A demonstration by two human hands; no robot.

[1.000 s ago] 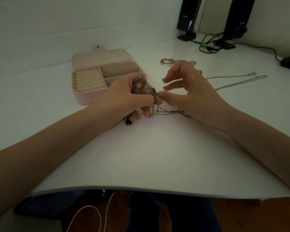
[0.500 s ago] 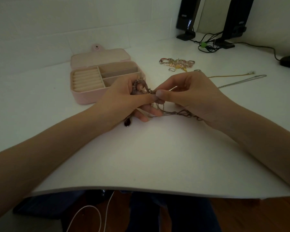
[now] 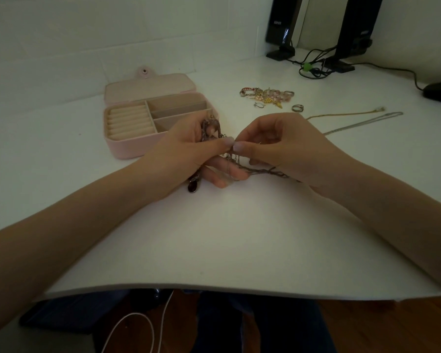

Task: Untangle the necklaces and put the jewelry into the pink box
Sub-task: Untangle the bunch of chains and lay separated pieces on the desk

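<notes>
Hands met at centre of the white counter [image 3: 239,238], just in front of the pink box [image 3: 127,149]. Left hand [image 3: 189,154] had fingers curled round a tangled bunch of necklaces [image 3: 209,128], w/ thumb tip pressed down on the chains; grip closed on the bunch. A dark red pendant [image 3: 192,186] hung below the left palm, touching or just above the counter; cannot tell which. Right hand [image 3: 285,146] pinched a thin strand of the same tangle betw. thumb and forefinger, thumb tips of both hands nearly touching; remaining fingers curled, grip closed on the strand. A twisted length of chain [image 3: 265,171] ran from the pinch point under the right palm.

Pink box sat open, lid laid flat behind it, snap tab at rear. Ring rolls occupied the left section; three dividers' compartments on the right looked unfilled, though the near-right corner was hidden by the left hand.

Behind the right hand lay a loose pile of bracelets [image 3: 265,94], a small ring [image 3: 297,107], a gold chain [image 3: 341,114] and a silver chain [image 3: 362,123], both stretched out toward the right. Two black speakers [image 3: 283,26] w/ cables stood at the far corner.
</notes>
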